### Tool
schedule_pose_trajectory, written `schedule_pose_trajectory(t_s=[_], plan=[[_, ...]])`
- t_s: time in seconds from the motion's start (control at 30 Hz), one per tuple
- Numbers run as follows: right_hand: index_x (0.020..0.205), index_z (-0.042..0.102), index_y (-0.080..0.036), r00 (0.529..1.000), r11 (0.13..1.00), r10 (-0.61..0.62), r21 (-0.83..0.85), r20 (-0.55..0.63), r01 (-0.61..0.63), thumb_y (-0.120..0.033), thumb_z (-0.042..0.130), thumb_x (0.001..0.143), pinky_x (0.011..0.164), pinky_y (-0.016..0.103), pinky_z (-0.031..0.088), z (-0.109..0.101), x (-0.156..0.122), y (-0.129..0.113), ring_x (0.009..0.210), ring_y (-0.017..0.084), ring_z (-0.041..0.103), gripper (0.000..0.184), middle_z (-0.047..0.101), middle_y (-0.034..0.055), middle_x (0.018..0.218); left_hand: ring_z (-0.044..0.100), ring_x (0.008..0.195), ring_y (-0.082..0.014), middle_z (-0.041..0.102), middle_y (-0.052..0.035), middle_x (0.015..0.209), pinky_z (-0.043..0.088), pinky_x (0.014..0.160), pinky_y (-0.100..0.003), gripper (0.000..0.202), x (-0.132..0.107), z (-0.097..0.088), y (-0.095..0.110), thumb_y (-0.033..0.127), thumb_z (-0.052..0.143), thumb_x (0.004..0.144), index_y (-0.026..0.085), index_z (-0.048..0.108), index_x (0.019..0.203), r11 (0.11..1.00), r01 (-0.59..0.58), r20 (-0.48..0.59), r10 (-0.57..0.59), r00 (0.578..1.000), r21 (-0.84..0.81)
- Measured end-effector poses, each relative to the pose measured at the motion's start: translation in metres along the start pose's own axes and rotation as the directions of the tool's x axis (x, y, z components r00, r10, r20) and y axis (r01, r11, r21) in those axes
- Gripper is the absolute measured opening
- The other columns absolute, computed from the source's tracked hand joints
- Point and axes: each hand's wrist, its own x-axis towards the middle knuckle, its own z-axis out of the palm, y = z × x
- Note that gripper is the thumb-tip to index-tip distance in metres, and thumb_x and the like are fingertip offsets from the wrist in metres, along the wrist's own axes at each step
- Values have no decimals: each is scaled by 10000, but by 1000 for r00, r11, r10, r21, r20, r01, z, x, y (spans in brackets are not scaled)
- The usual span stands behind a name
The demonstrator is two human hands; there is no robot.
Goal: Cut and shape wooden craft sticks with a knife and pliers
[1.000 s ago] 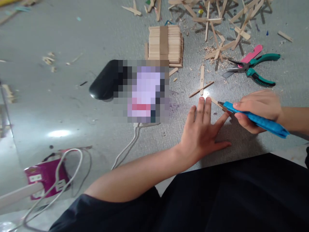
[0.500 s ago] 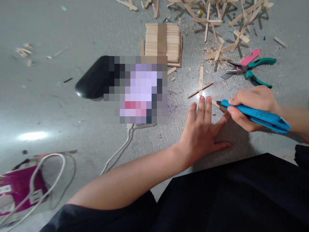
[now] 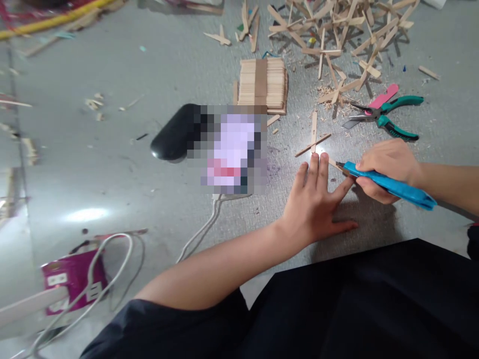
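Note:
My left hand (image 3: 316,202) lies flat on the grey floor with its fingers spread, pressing down a thin wooden stick (image 3: 334,164) whose tip shows between the middle and index fingers. My right hand (image 3: 387,168) is closed round a blue utility knife (image 3: 389,185). The knife's blade tip touches the stick just right of my left fingertips. Two loose sticks lie crossed (image 3: 313,138) just beyond my left fingers.
A bound stack of wooden sticks (image 3: 263,85) sits further out, with a heap of glued sticks (image 3: 337,30) and shavings behind it. Green-handled pliers (image 3: 385,116) lie over a pink stick at right. A black object (image 3: 174,132), white cable (image 3: 202,229) and magenta box (image 3: 73,279) are at left.
The head camera shifted, so the whole scene slid a little. Both hands keep their hold; the knife stays at the stick.

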Motion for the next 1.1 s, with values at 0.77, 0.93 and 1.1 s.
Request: schedule_pose_trajectory(t_s=[0.77, 0.93, 1.1], plan=[[902, 726, -236, 932, 879, -339, -309, 127, 362, -136, 537, 1134, 671, 349, 331, -9, 2, -12, 661, 175, 413, 315, 522, -33, 695, 302, 1798, -607, 281, -285, 1957, 358, 1419, -718, 1163, -4, -5, -1, 931, 889, 811, 277, 593, 1725, 999, 30, 96, -31, 995, 11], [929, 743, -230, 932, 880, -345, -308, 107, 361, -126, 588, 1105, 668, 339, 347, -5, 0, -15, 669, 172, 432, 257, 557, -28, 709, 330, 1788, -607, 318, -289, 1943, 397, 1391, -724, 1144, -3, -11, -2, 898, 917, 808, 284, 599, 1718, 1000, 23, 102, -24, 994, 9], [945, 733, -236, 942, 895, -333, -300, 42, 330, -185, 590, 1124, 647, 333, 388, -3, 0, -12, 643, 179, 459, 235, 548, -36, 690, 334, 1795, -584, 315, -286, 1944, 392, 1394, -715, 1183, -3, -15, -4, 872, 932, 815, 313, 531, 1778, 1000, 16, 113, -16, 994, -2]])
